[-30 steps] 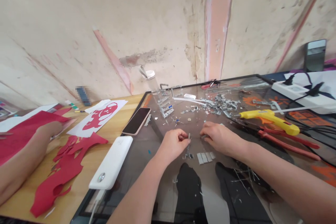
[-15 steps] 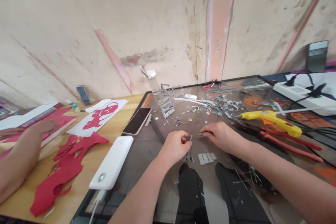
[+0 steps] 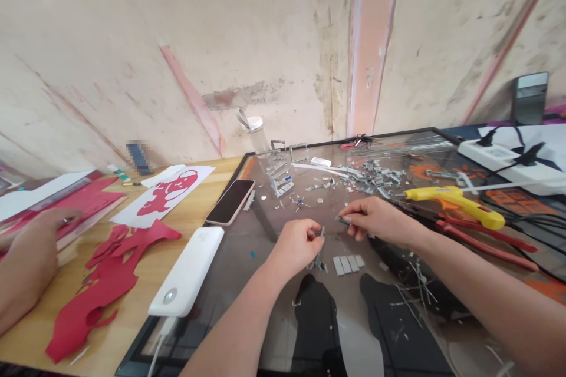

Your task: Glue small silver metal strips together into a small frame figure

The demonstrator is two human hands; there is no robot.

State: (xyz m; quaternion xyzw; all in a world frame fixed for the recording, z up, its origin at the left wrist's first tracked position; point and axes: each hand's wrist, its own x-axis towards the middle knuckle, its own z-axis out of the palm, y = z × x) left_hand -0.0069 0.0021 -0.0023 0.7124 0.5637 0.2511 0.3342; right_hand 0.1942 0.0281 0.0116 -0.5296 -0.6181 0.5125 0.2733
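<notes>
My left hand [image 3: 295, 247] is closed in a pinch on a small grey strip [image 3: 322, 235] that stands up between thumb and forefinger. Across a small gap, my right hand [image 3: 375, 221] pinches another small grey piece [image 3: 342, 221], its other fingers curled below. Just under my left hand lie small grey bits [image 3: 322, 266] on the dark glass tabletop [image 3: 283, 294]. A row of flat grey rectangles [image 3: 348, 265] rests to their right, below my right hand. Exactly what the held pieces are is too small to tell.
A yellow glue gun [image 3: 455, 195] and red-handled pliers [image 3: 486, 238] lie right, near a power strip [image 3: 508, 162]. Grey scraps [image 3: 375, 175] are heaped behind. Left are a phone [image 3: 230, 202], a power bank [image 3: 188, 271], red paper [image 3: 99, 300] and another person's hand [image 3: 44, 230].
My right hand has turned slightly, and the piece in its fingers shows more. My left hand holds nearly still. The other person's hand has shifted left over the red paper.
</notes>
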